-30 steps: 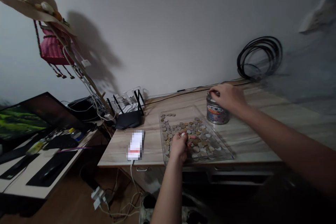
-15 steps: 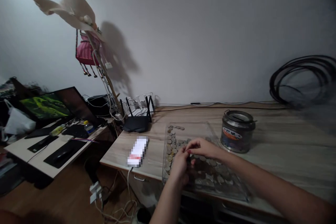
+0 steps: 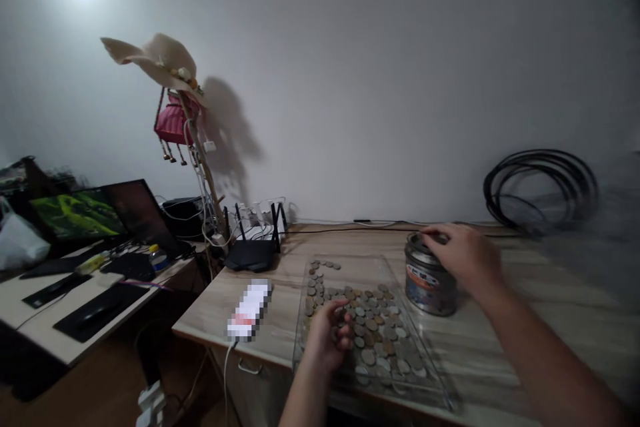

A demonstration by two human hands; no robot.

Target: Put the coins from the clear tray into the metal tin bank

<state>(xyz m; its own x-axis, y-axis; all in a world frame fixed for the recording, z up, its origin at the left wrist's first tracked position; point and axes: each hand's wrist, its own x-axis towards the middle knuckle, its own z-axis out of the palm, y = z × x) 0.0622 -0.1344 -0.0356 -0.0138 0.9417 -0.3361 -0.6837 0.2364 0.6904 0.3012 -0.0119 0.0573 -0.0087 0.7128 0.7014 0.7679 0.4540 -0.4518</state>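
Observation:
My right hand (image 3: 463, 257) is at the top of a round metal tin (image 3: 431, 287) with a printed label. Its fingers are pinched together over the slotted lid, and what they hold, if anything, is hidden. My left hand (image 3: 330, 337) hovers over a clear plastic tray (image 3: 360, 267), palm turned inward and fingers curled. I cannot make out what lies in that palm. Many coins (image 3: 370, 325), silver and some brassy, lie spread over the tray beside and beneath the left hand.
A phone (image 3: 250, 310) on a cable lies left of the tray, with a black router (image 3: 251, 253) behind it. Coiled black cable (image 3: 540, 190) leans against the wall at right. A lower desk (image 3: 37, 340) with monitors stands at left.
My right hand has left my left hand and moved right, up to the tin's lid. The left hand stays over the tray. The camera view has shifted.

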